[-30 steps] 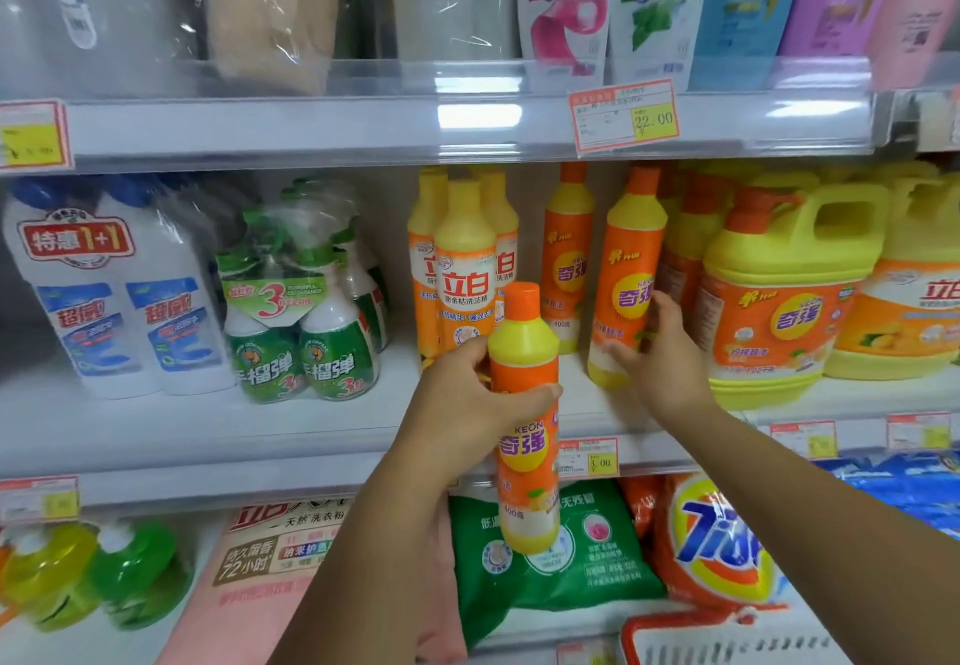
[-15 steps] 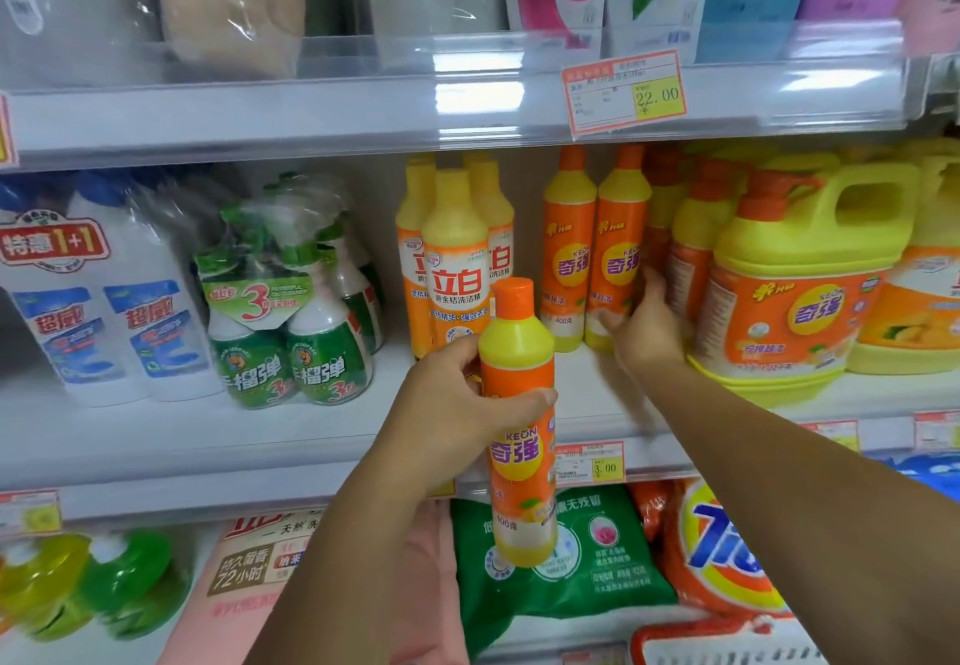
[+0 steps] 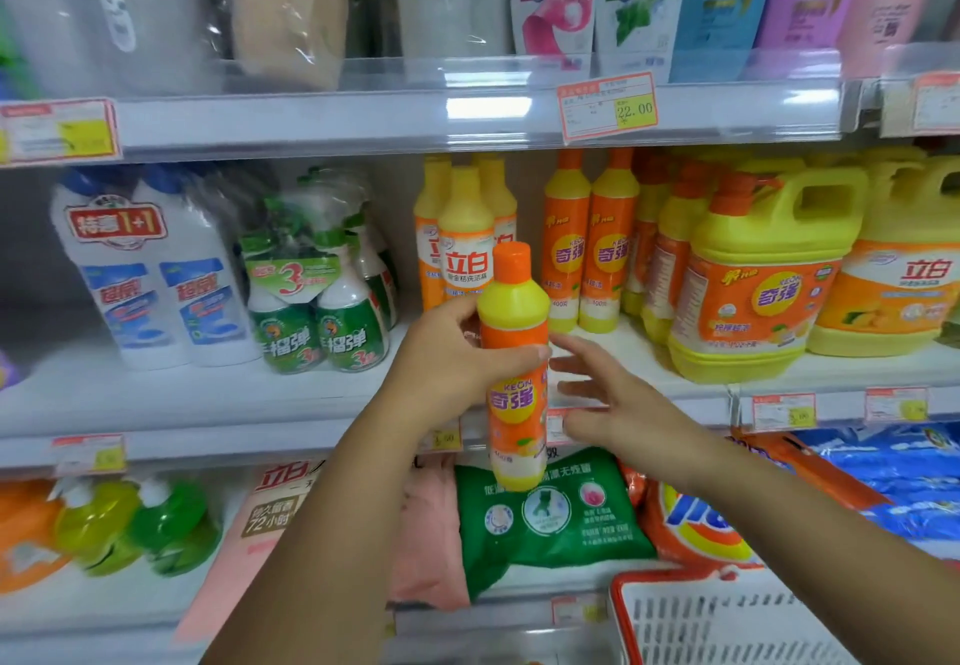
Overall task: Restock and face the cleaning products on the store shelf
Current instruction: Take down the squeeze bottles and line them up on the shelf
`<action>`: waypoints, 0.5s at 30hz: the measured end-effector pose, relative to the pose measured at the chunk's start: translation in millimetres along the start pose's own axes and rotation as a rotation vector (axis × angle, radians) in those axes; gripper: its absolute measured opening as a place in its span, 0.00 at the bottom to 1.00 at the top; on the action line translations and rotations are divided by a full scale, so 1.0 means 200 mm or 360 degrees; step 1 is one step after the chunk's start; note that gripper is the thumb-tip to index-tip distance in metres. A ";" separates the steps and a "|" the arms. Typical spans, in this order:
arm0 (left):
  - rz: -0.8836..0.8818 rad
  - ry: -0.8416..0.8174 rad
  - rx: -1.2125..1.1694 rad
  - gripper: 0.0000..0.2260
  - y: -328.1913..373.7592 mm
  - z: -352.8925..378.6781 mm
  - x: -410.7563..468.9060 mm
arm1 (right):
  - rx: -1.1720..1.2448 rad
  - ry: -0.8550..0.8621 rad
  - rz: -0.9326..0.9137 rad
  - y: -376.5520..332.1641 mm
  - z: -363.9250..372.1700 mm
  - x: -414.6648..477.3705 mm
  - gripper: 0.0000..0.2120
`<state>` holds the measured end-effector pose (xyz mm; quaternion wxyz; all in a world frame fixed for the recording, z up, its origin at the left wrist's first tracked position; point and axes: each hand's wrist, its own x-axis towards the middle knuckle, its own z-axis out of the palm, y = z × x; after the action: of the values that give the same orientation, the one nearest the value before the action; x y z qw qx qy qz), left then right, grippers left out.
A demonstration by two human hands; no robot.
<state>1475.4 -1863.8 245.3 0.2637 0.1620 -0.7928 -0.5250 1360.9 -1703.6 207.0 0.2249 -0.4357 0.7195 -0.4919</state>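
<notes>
A white store shelf (image 3: 156, 399) carries rows of cleaning products. The left hand (image 3: 441, 363) grips an upright orange-and-yellow detergent bottle (image 3: 514, 404), fingers and thumb wrapped round its upper body. Just right of them the right hand (image 3: 623, 404) is spread, holding nothing. Matching bottles (image 3: 592, 249) stand beyond its fingertips.

white shelves (image 3: 156, 394) run in tiers, their front edges clear plastic strips (image 3: 311, 113) holding red-bordered price tags (image 3: 607, 106). a bright glare (image 3: 488, 107) sits on the upper strip; the back panel (image 3: 395, 197) is pale.
</notes>
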 end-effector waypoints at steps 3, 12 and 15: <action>0.0056 0.0023 -0.0030 0.17 0.04 0.01 -0.03 | -0.0092 0.0001 -0.0042 -0.02 0.12 -0.06 0.39; 0.0136 0.0013 0.0127 0.31 0.01 -0.07 -0.03 | -0.0122 0.0676 -0.0413 -0.05 0.07 0.07 0.22; 0.0032 0.0391 0.0707 0.24 -0.18 -0.12 -0.03 | -0.0122 0.0763 -0.0458 -0.07 -0.02 0.13 0.24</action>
<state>1495.0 -1893.3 217.5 0.3213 0.2707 -0.8523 -0.3116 1351.2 -1725.6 224.6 -0.0404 -0.4129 0.7008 -0.5803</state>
